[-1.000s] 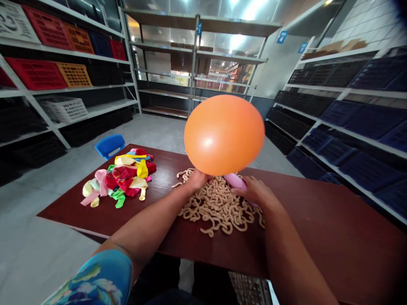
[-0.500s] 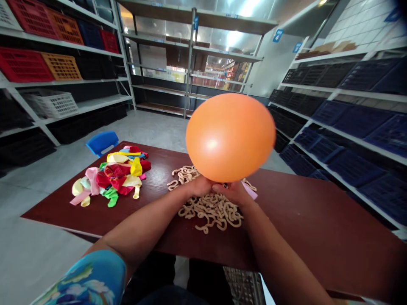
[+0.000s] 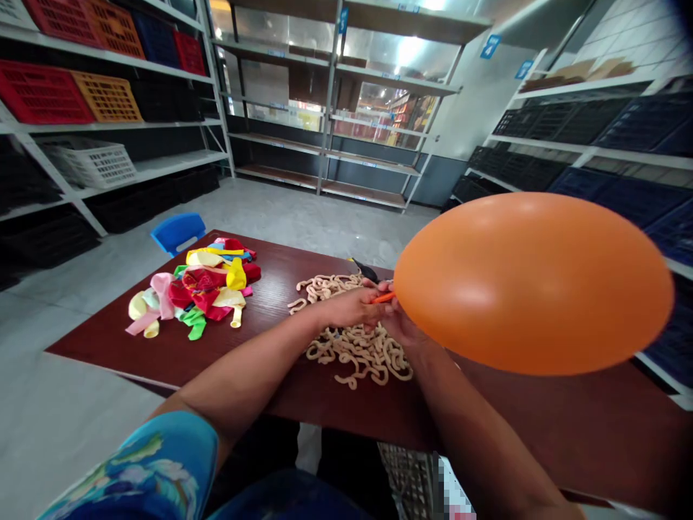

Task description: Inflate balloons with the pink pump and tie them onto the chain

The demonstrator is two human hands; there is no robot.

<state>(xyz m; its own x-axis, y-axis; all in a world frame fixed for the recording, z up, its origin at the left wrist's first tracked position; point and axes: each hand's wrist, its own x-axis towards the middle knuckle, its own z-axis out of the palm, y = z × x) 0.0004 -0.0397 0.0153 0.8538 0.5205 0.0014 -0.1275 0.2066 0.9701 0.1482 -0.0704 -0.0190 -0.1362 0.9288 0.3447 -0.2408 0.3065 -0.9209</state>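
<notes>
A large inflated orange balloon [image 3: 530, 285] lies tilted sideways, its body out to the right over the table. My left hand [image 3: 349, 307] pinches the balloon's stretched neck from the left. Just below the round body, my right hand [image 3: 403, 325] is closed around the same neck, its fingers partly hidden by the balloon and the left hand. Beneath both hands spreads a pile of beige, curled, rope-like pieces [image 3: 365, 354]. A black object with a pointed tip [image 3: 367, 271] shows just beyond the left hand, mostly covered.
A heap of colourful uninflated balloons [image 3: 203, 289] lies on the left part of the dark brown table [image 3: 281, 253]. Behind it stands a blue chair [image 3: 178, 231]. Shelves with crates [image 3: 43, 94] line both sides, and a grey rack [image 3: 325, 152] stands at the back.
The balloon has swung from upright above my hands to sideways on the right, and appears larger. Its neck and the black pointed object have come into view.
</notes>
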